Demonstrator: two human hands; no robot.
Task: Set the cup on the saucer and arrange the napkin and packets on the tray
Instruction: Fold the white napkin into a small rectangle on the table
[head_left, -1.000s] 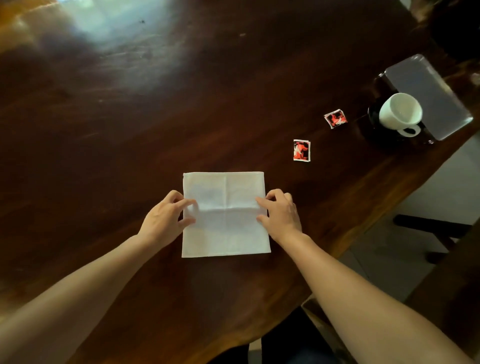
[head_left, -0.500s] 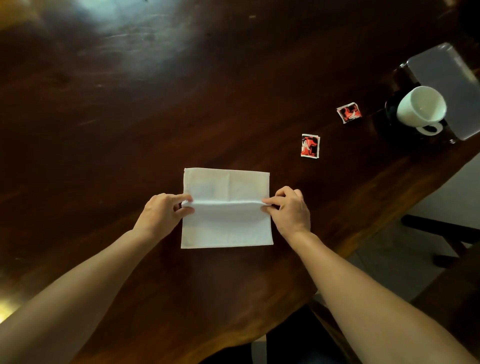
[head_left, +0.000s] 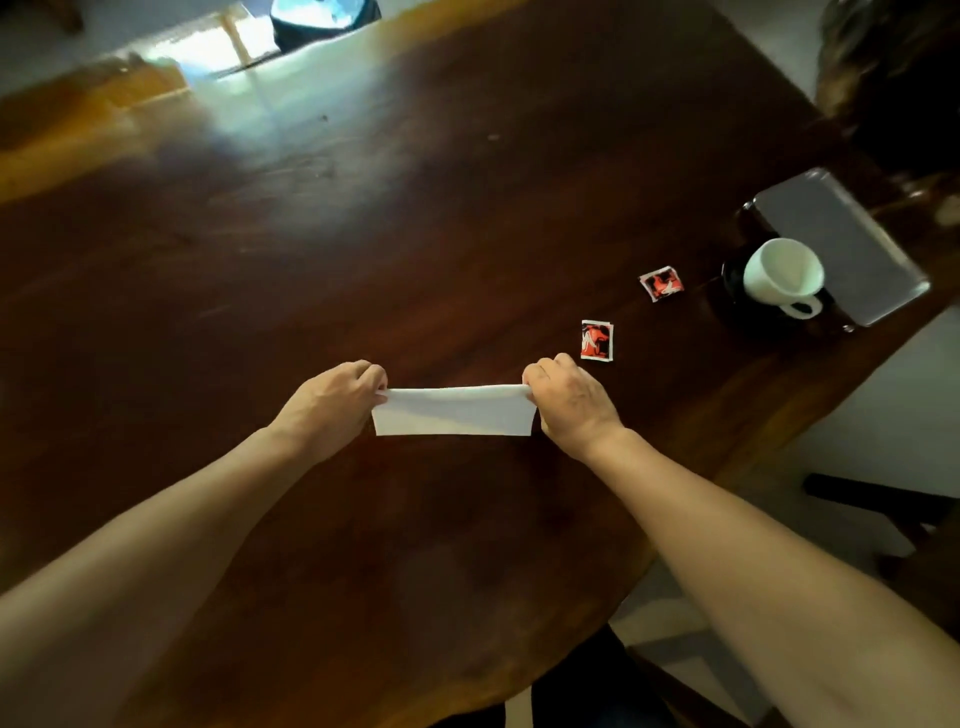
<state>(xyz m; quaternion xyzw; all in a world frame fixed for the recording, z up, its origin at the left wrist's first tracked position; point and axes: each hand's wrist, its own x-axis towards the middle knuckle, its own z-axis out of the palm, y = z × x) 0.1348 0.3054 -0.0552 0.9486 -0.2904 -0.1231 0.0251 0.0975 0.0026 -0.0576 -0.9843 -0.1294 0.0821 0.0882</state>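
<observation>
Your white napkin (head_left: 453, 411), red-black-and-white printed packets (head_left: 597, 340), white cup (head_left: 782, 272) on your black saucer (head_left: 733, 270), grey tray (head_left: 852, 249), dark brown table (head_left: 363, 218)

Both hands, left hand (head_left: 332, 402) and right hand (head_left: 569, 402), pinch the ends of a folded white paper napkin (head_left: 453, 411) over the dark wooden table (head_left: 363, 208). Toward two o'clock lie two red-and-black square packets (head_left: 597, 340) (head_left: 661, 283). Beyond them a white ceramic cup (head_left: 782, 273) sits on a black saucer (head_left: 732, 280) beside a grey rectangular tray (head_left: 841, 244).
</observation>
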